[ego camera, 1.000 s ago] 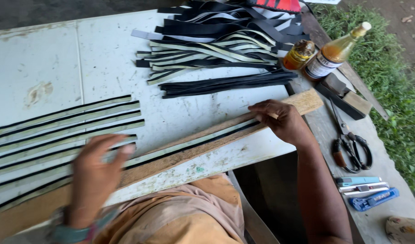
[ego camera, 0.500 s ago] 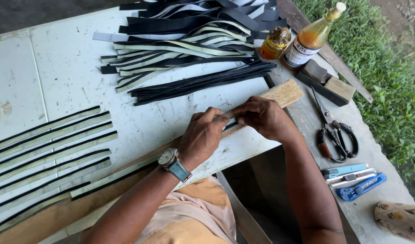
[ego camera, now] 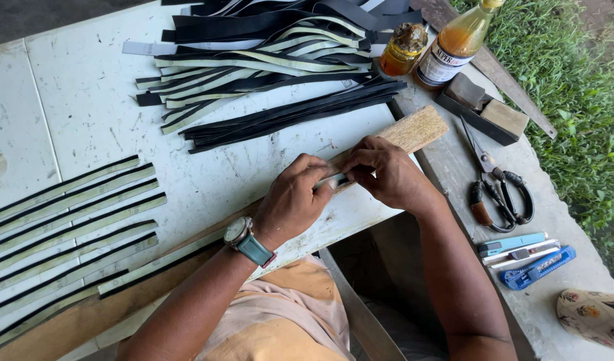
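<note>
both hands, left (ego camera: 295, 197) and right (ego camera: 387, 175), pinch a strip (ego camera: 334, 179) end on the board (ego camera: 404, 134), 6 o'clock of the pile (ego camera: 267, 67); step: pressing it flat; next needs steady fingertip pressure.

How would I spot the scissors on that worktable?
Start at the grey table edge by the grass, right of the right hand. Below the two amber bottles lie the scissors, blades pointing towards them; dark looped handles distinguish them from the blue cutters nearer you.
</note>
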